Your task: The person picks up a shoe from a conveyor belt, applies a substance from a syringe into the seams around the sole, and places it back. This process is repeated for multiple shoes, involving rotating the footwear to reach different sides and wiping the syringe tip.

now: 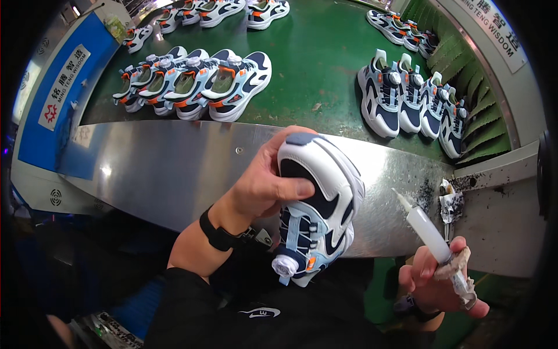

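Note:
My left hand grips a white, navy and light-blue sneaker by its heel, sole turned up and to the right, its round white dial closure pointing down toward me. A black band sits on that wrist. My right hand holds a translucent white syringe-like applicator with its thin tip pointing up and left, a short way right of the sneaker. A grubby rag or tape is wrapped around that hand's fingers.
A shiny metal ledge runs across in front of a green conveyor belt. Several matching sneakers stand on the belt: a group at left, a group at right, more at the back. A dirty glue-stained spot lies on the ledge's right end.

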A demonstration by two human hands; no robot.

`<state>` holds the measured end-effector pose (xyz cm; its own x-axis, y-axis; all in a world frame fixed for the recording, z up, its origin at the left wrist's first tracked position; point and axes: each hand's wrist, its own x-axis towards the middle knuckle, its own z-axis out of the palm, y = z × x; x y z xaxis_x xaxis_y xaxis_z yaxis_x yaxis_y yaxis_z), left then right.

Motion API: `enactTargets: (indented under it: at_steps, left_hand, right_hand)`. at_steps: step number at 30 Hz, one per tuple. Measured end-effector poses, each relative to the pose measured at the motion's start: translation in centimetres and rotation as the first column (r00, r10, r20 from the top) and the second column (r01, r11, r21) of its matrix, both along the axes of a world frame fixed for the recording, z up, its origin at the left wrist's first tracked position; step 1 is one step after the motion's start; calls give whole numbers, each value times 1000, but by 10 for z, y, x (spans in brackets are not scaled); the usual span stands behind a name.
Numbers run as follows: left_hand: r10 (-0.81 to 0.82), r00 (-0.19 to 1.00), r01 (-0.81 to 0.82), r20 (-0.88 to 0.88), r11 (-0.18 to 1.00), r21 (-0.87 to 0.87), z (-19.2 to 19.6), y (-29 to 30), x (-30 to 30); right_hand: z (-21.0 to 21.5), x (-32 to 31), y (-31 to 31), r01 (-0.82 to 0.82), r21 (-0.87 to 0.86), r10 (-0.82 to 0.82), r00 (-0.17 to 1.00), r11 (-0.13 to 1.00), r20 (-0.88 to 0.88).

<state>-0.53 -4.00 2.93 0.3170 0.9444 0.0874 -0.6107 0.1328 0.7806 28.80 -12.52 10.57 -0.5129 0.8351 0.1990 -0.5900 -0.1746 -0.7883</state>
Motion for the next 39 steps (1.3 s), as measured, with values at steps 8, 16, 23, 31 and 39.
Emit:
enactTargets:
  at_steps: [8, 16, 23, 31, 39]
  left_hand:
    - [-129, 989, 116, 71, 979, 169, -3, -4, 2]
    - [-145, 988, 126, 45, 951, 282, -4, -5, 0]
    - [-130, 991, 112, 41, 947, 301, -4, -6, -1]
    - [-80, 995, 69, 58, 982, 174, -1, -5, -3]
    - [-21, 1000, 21, -1, 1000, 1, 0, -2, -5]
  right_hand:
    - [15, -45, 7, -41, 90, 34, 996, 995, 85]
    - [17, -60, 11, 12, 81, -27, 982, 997, 188]
    - [8, -64, 19, -3, 132, -17, 988, 991, 151]
    - [3, -63, 17, 44, 130, -63, 988, 991, 142]
    - [-13, -51, 14, 62, 123, -73, 993, 991, 92]
